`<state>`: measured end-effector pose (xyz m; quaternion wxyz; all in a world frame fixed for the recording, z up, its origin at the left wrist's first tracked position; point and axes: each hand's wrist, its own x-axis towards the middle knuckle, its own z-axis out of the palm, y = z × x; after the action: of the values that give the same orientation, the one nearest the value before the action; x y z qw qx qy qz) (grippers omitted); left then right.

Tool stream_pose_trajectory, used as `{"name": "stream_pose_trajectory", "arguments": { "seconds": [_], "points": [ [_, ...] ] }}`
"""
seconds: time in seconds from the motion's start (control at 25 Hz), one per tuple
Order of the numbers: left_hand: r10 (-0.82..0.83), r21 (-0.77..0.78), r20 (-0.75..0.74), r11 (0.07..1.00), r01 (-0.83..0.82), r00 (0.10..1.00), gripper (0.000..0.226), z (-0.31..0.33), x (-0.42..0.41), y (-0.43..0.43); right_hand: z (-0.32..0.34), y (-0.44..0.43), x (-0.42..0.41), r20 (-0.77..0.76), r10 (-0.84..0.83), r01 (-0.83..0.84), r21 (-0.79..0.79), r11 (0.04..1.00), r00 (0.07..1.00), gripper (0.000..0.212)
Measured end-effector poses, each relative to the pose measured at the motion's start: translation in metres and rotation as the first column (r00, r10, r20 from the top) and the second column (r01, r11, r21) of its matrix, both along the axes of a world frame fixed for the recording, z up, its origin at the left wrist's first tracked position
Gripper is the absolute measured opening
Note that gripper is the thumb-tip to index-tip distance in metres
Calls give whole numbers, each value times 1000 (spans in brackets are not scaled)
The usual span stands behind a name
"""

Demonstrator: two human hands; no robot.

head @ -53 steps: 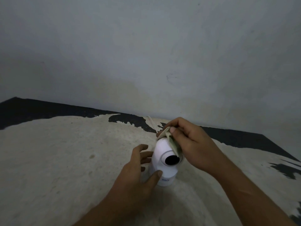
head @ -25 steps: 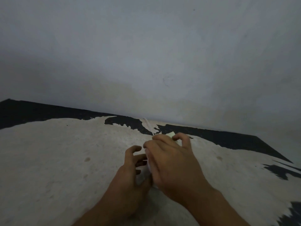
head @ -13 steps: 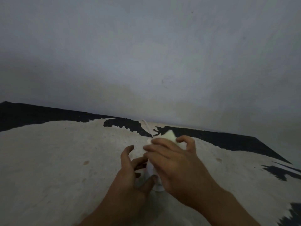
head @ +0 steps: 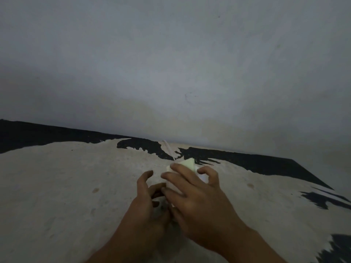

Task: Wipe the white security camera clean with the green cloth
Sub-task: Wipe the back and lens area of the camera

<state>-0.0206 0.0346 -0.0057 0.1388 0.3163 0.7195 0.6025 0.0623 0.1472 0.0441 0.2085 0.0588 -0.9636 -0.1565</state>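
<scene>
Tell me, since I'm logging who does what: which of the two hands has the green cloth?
The right hand: the green cloth sticks out past its fingertips, draped over the security camera. The left hand sits beside it, without cloth.

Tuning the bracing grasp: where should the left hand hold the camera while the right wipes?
Low on the base, from the left. The right hand and green cloth cover the security camera top; the left hand already cups that side. A low hold should steady it, though the base is hidden.
</scene>
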Motion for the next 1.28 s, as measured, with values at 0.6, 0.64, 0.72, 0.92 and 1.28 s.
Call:
{"name": "stream_pose_trajectory", "arguments": {
  "seconds": [0.6, 0.64, 0.72, 0.92, 1.28],
  "points": [
    [21, -6, -52, 1000, -22, 998, 87, -1, 3, -1, -14, 11, 6, -74, -356, -50, -996, 75, 932, 32],
    [28, -10, -57, 1000, -29, 998, 87, -1, 3, -1, -14, 11, 7, -99, -348, -67, -993, 102, 932, 30],
    [37, -27, -62, 999, -39, 997, 87, -1, 4, -1, -19, 8, 7, -124, -329, -83, -987, 135, 936, 33],
    [42, -67, -84, 997, -47, 996, 85, 0, 5, -2, -36, -5, 17, -61, -344, 4, -983, 183, 937, 37],
    [25, -82, -113, 996, -34, 993, 81, -1, 6, -5, -54, 1, 24, -72, -369, 211, -713, 669, 927, 55]
  ]
}}
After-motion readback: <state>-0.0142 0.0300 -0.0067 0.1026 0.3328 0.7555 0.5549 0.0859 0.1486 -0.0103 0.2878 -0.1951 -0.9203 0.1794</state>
